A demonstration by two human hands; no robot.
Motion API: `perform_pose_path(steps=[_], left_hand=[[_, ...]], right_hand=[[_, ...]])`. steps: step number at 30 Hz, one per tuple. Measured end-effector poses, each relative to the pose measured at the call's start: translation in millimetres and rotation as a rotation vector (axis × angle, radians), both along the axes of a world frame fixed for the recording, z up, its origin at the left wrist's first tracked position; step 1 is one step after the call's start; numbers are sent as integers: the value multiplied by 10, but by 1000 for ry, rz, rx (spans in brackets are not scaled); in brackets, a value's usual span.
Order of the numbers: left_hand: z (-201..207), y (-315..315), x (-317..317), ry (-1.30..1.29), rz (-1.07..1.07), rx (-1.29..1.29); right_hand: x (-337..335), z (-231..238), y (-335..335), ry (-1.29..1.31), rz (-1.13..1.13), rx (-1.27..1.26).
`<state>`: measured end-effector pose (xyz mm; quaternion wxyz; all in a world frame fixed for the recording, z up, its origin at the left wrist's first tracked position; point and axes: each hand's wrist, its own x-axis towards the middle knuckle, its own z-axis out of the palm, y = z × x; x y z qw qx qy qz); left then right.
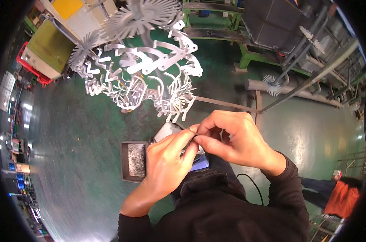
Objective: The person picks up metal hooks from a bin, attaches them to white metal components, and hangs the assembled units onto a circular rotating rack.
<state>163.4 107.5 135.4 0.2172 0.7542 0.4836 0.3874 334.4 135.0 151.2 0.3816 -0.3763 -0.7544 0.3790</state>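
My left hand (167, 160) and my right hand (240, 139) meet at their fingertips in front of my body. Both pinch at one spot, where a small, thin dark piece seems to sit; it is too small and too covered to name. Left of my left hand, a dark rectangular tray (123, 162) on the floor holds many small dark pieces (138, 160). A pale grey container (166, 131) lies partly hidden behind my left fingers. Below my hands, a blue object (200, 163) shows only in part.
Ahead, tiers of curved silver metal arms (150, 60) surround an upright post, topped by a slotted round disc (140, 20). A brown metal bar (227, 103) runs low toward the right. Green-framed equipment (247, 56) stands far right. A person in orange (342, 200) is at the right edge.
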Motion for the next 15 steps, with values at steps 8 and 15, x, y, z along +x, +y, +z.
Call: perform_pose_path(steps=[8,15], left_hand=[[-49,442,509,-19,7,65],[79,876,681,-89,79,55]], right_hand=[[573,53,512,155,69,-471],[924,97,963,152,-196,-364]])
